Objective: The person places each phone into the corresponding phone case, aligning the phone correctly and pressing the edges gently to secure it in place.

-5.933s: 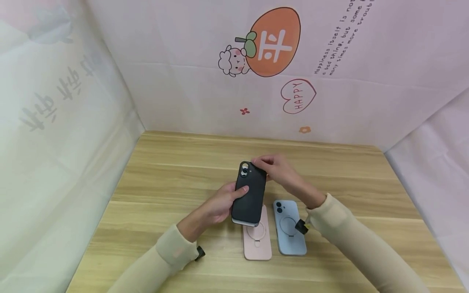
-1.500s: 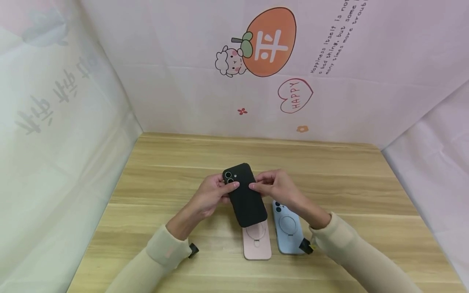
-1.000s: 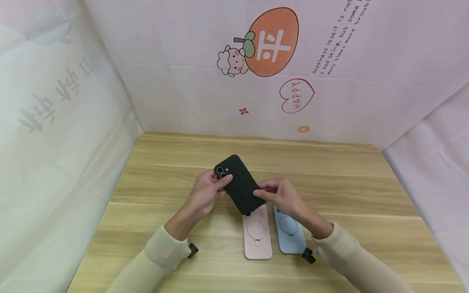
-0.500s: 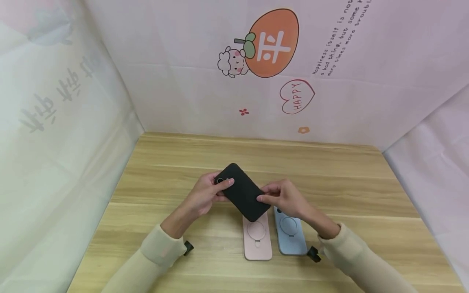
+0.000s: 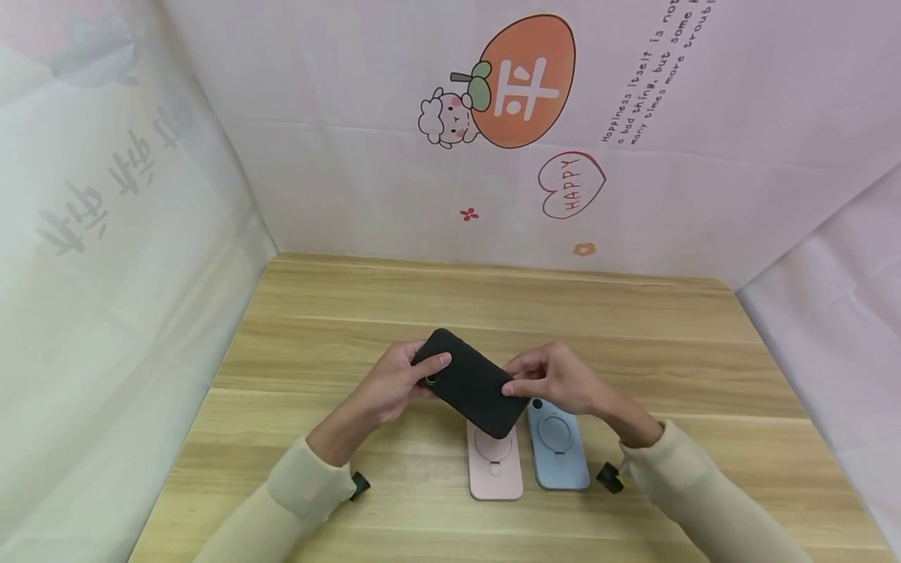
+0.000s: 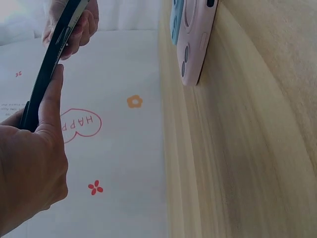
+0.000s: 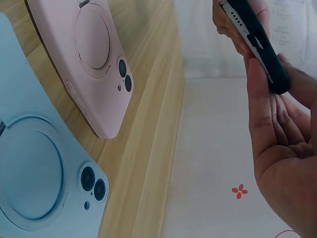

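Note:
A phone in a black case (image 5: pixel 468 383) is held above the table, tilted, its back facing up toward the head camera. My left hand (image 5: pixel 394 381) grips its camera end, thumb lying across the back and partly covering the lenses. At the other end, my right hand (image 5: pixel 559 381) pinches the corner between thumb and fingers. Seen edge-on in the right wrist view, the phone's pale frame with speaker holes (image 7: pixel 237 20) shows inside the dark case rim. Below lies a pink phone (image 5: pixel 495 473) with a ring on its back, partly hidden, and beside it a light blue phone (image 5: pixel 559 461).
The wooden table (image 5: pixel 338 313) is enclosed by white fabric (image 5: pixel 352 180) with printed drawings at the back and plain folds on both sides. Small black devices (image 5: pixel 609 478) sit at both wrists, near the sleeves.
Earlier the phone stuck out below the case with the camera opening misaligned; now the lenses fill it. My right hand has slid from the top to the lower corner, and the phone has turned more sideways.

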`<state>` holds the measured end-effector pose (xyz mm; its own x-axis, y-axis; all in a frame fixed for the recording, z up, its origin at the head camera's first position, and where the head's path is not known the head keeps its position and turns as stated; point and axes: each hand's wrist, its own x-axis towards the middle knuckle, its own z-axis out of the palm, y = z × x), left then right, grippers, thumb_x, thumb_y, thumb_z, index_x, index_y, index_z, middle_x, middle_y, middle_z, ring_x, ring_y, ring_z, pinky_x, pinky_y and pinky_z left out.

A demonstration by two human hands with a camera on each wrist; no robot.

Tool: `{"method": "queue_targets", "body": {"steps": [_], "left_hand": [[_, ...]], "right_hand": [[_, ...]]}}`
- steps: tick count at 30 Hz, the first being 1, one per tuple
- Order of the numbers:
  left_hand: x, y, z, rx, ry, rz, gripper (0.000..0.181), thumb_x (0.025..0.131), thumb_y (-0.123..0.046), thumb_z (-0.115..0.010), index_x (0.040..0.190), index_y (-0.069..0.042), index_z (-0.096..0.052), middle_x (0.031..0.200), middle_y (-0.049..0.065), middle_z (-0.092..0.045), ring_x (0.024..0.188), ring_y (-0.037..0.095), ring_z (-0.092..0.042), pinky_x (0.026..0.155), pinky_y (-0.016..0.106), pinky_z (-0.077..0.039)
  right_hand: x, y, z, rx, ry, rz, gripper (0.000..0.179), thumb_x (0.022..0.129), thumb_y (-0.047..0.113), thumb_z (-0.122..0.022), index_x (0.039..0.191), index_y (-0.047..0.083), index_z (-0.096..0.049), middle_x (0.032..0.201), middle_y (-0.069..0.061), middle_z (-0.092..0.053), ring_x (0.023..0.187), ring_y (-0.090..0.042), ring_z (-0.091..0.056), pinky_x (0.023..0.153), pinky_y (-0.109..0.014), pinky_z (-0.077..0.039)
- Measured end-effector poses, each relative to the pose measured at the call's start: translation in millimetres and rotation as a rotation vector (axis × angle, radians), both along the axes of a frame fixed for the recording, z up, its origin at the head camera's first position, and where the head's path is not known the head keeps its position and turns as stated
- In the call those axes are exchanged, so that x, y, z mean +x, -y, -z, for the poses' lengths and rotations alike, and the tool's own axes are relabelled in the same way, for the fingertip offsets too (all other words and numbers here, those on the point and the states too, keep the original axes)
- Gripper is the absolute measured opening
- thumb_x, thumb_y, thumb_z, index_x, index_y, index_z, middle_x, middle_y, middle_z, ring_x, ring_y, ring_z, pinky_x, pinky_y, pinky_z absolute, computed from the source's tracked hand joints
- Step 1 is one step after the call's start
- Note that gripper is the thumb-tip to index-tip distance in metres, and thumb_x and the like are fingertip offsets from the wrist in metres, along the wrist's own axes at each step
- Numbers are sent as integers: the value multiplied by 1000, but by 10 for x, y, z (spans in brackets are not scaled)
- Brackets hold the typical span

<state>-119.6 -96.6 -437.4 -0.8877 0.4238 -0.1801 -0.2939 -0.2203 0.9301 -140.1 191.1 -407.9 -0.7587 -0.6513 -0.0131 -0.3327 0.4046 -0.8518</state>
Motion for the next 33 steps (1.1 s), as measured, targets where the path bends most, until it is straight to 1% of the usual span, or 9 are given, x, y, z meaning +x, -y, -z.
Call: {"method": "queue_targets", "body": {"steps": [8,11,15,17,19,23,25,28,33], "left_hand": [[14,-24,-1,31,-22,7,34,108,-4,-56,134,18,-55,106,8,-75,96,19,-75,84,40,-66],[19,-28,-1,34,-15,-12,36,109,-5,-57,136,18,-54,110,12,-74,97,20,-75,85,40,-66],[31,-30,-2,47,14,-55,38,110,-7,-56,138,18,-53,115,16,-71,97,21,-75,83,36,-66],[36,-37,2,57,26,-76,40,110,-7,-55,140,18,-51,118,18,-70,98,22,-75,84,35,-66],[38,-51,1,64,41,-99,41,111,-7,-54,142,18,-49,121,20,-68,101,22,-74,85,36,-66],[29,-88,8,83,70,-166,41,111,-7,-53,144,16,-48,130,25,-63,109,25,-72,93,43,-63],[22,-103,12,94,81,-201,41,111,-8,-53,144,16,-48,135,27,-60,113,28,-70,96,46,-62],[17,-125,19,114,95,-240,40,112,-7,-52,145,15,-47,140,29,-57,118,32,-68,100,51,-59],[22,-152,32,144,94,-280,40,112,-7,-51,146,14,-46,142,30,-55,122,34,-66,104,57,-54]], "right_hand": [[-47,-64,16,-43,-15,-9,11,91,6,-84,101,3,-82,79,1,-78,59,-6,-58,49,-18,-44],[-46,-55,14,-20,-9,29,10,92,8,-83,102,5,-82,79,3,-77,59,-6,-57,50,-17,-42],[-46,-32,3,8,16,110,12,94,11,-81,104,4,-82,78,2,-75,60,-6,-54,52,-18,-40],[-45,-22,0,6,53,152,15,95,11,-81,106,2,-81,80,0,-75,62,-6,-56,54,-18,-44],[-42,-14,0,-16,106,188,19,95,11,-80,109,-2,-79,82,-4,-76,67,-9,-64,59,-19,-52],[-33,8,28,-69,226,250,26,96,11,-79,114,-7,-75,90,-11,-79,76,-18,-76,73,-29,-65],[-32,22,56,-85,262,272,28,96,13,-79,116,-6,-73,92,-12,-80,79,-22,-78,76,-31,-66],[-36,37,103,-90,285,295,28,97,16,-79,114,-5,-72,93,-12,-81,80,-25,-79,80,-29,-64],[-36,59,138,-130,326,317,27,97,17,-79,111,-5,-71,94,-12,-81,81,-25,-79,83,-26,-62]]}}
